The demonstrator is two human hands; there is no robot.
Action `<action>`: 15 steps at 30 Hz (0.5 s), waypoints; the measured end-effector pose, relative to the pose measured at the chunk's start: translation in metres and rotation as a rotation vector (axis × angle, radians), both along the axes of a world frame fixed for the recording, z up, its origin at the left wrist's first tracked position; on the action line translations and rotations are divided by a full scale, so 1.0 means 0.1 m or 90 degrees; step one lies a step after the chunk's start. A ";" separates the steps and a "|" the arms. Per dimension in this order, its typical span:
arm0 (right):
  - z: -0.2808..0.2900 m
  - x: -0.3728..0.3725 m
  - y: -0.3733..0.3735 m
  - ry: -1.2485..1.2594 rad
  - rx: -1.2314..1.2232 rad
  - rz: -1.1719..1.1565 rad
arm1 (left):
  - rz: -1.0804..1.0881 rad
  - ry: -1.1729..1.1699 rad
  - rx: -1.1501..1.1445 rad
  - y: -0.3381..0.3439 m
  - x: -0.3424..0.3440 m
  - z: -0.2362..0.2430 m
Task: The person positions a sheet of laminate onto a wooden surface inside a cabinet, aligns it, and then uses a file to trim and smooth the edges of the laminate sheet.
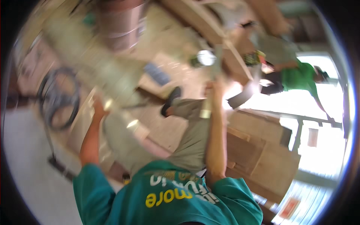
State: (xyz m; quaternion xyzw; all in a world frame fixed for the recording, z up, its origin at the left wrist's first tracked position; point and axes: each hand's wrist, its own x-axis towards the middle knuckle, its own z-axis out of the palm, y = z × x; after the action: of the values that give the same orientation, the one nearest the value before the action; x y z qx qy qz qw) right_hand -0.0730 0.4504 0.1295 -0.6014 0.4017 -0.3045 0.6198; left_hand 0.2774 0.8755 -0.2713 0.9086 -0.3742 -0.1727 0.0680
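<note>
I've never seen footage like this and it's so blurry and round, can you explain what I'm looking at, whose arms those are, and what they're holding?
There is no machine here. One wide fisheye camera on a person's head looks down, so edges bend and motion smears the picture. The teal short-sleeved shirt and both bare forearms belong to the wearer, who seems to sit with khaki-trousered legs stretched out. The left hand grips the edge of a long pale wooden board. The right hand holds up a thin grey metal blade; what kind is too blurred to tell. Around lie light brown wooden panels, a coiled dark cable, and another person in a green shirt stands nearby.
</note>
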 end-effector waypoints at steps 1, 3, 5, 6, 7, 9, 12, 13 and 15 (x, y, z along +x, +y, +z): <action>-0.10 -0.11 -0.08 0.012 0.050 -0.006 | 0.005 -0.069 -0.036 -0.09 -0.14 0.11; 0.00 -0.02 0.09 -0.009 0.058 0.001 | 0.074 0.003 -0.063 -0.16 -0.27 0.46; 0.28 0.05 0.30 0.038 0.064 -0.022 | 0.128 0.084 0.037 -0.42 -0.42 0.91; 0.33 0.08 0.37 0.042 0.058 -0.011 | 0.140 0.077 0.039 -0.43 -0.47 1.02; 0.38 0.12 0.40 0.041 0.050 -0.003 | 0.154 0.081 0.040 -0.42 -0.48 1.08; 0.41 0.15 0.42 0.059 0.034 -0.003 | 0.168 0.082 0.044 -0.42 -0.49 1.17; 0.38 0.11 0.36 0.073 0.007 -0.001 | 0.175 0.077 0.036 -0.44 -0.53 1.23; 0.36 0.10 0.36 0.093 -0.012 0.003 | 0.174 0.074 0.026 -0.44 -0.53 1.23; 0.30 0.12 0.38 0.133 -0.051 0.009 | 0.169 0.076 0.042 -0.47 -0.53 1.24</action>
State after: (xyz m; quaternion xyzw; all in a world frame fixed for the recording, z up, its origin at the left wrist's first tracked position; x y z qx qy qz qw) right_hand -0.0611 0.4881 0.1592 -0.6570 0.4473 -0.2512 0.5524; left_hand 0.2248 0.8283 -0.1474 0.9399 -0.2401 -0.2283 0.0826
